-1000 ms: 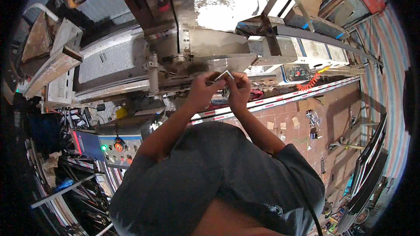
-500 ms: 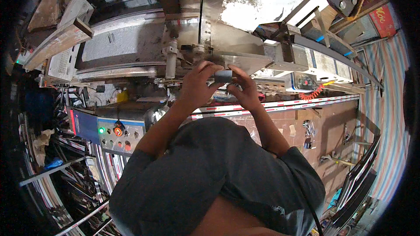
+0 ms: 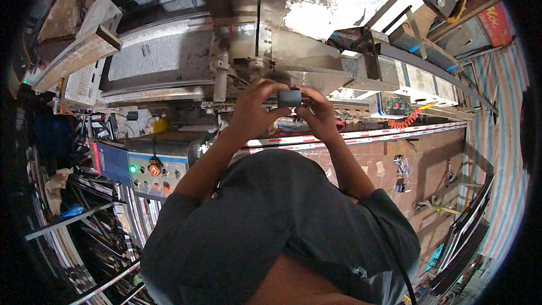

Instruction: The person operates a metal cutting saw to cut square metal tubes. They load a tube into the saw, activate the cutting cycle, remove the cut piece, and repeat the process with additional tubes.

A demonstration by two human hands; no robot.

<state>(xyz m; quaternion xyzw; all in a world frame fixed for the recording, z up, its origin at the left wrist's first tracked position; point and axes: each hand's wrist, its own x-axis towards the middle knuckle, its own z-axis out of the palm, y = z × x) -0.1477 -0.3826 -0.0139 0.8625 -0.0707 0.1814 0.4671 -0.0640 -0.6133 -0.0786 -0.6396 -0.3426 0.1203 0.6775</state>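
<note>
Between both hands, in front of the machine, I hold a small dark grey rectangular block (image 3: 289, 99). My left hand (image 3: 254, 108) is closed on its left side, fingers over the top and thumb beneath. Fingers and thumb of my right hand (image 3: 318, 114) curl around its right edge. The block's flat face is turned up toward me; its underside is hidden. Just beyond my fingers is a metal machine plate (image 3: 316, 81), and a grey cylinder (image 3: 221, 82) stands beyond my left hand.
A control panel (image 3: 158, 172) with a green light and an orange-red knob sits at the left. White-and-red strips (image 3: 361, 139) run across in front of me. A coiled red hose (image 3: 407, 121) hangs at the right by a switch box. Several long profiles (image 3: 68, 248) are stacked lower left.
The block has tilted so that more of its flat face shows toward me. Both hands stay on it, in nearly the same place.
</note>
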